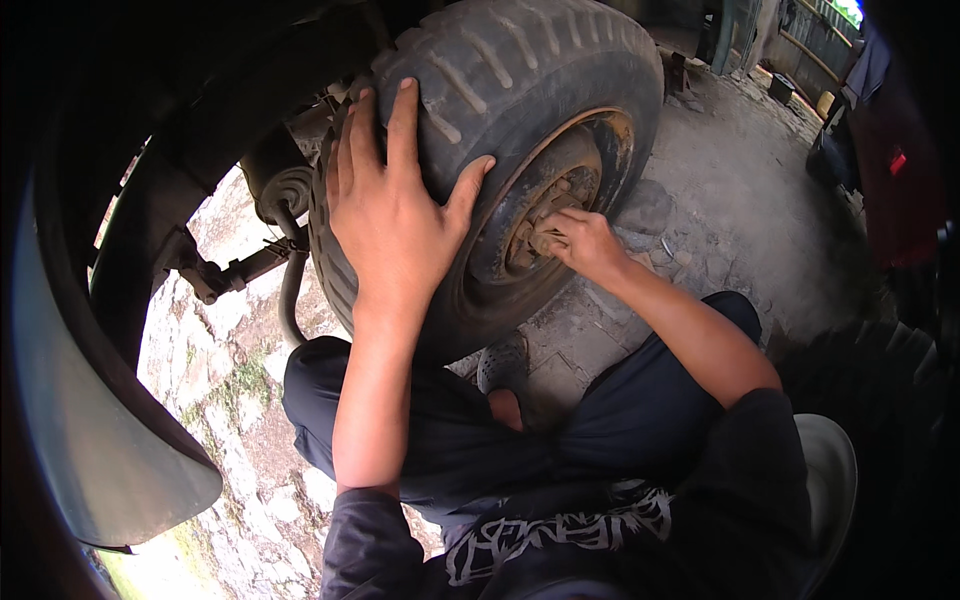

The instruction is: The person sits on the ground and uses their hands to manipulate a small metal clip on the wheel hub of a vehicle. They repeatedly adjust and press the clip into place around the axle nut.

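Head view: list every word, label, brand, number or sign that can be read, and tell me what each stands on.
Dark shirt: large, pale, stylised lettering across the front; I don't copy out its wording.
Tyre: no lettering that I can make out on its sidewall.
Elsewhere: no other text that I can read.

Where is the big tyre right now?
In the head view, the tyre is at upper centre, the left hand spread against it and the right hand at its hub.
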### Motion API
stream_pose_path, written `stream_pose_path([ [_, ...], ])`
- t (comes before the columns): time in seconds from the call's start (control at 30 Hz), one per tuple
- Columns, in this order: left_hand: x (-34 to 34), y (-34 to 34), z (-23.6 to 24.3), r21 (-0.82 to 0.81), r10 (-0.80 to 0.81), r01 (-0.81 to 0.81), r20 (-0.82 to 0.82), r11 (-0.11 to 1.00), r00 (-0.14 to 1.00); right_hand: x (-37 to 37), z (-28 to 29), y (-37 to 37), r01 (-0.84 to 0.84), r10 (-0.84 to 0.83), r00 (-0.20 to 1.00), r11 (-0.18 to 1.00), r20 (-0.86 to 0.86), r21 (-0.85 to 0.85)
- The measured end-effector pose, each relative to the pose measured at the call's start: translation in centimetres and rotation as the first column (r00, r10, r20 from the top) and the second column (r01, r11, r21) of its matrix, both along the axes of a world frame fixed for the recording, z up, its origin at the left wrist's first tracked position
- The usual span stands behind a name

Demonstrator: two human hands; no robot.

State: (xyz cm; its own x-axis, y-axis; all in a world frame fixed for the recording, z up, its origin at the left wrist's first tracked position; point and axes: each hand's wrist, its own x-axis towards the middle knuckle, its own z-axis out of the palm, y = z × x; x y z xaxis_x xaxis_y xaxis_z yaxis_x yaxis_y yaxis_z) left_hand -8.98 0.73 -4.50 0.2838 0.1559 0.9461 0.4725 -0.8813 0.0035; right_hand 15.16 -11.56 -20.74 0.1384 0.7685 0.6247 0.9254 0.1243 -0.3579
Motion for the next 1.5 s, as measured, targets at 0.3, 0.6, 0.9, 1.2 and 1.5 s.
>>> stream_pose_path([
  [0.3,0.2,-0.4,-1.6,0.118,0.004,0.015,-0.155,0.993,0.988,-0.2,-0.3,0.3,0.022,-0.022,1.0,0.999,-0.018,-0.028],
  [0.6,-0.2,-0.7,-1.6,0.096,-0.022,0.039,-0.165,0.995,0.986,0.4,0.2,0.0,0.093,-0.092,0.994,0.996,-0.05,0.008],
  [0.9,-0.3,-0.5,-1.7,0.103,-0.033,0.049,-0.149,0.993,0.988,0.4,-0.6,0.6,0.091,-0.091,0.996,0.99,-0.008,0.104],
  [1.2,-0.4,-0.3,-1.3,0.112,-0.055,0.068,-0.116,0.991,0.992,-1.0,-2.1,0.2,0.028,-0.027,0.999,0.999,0.027,-0.024],
  [1.5,-0.3,-0.4,-1.6,0.112,-0.063,0.076,-0.108,0.991,0.992,0.0,-1.6,0.0,0.088,-0.089,0.996,0.996,0.02,0.029],
])
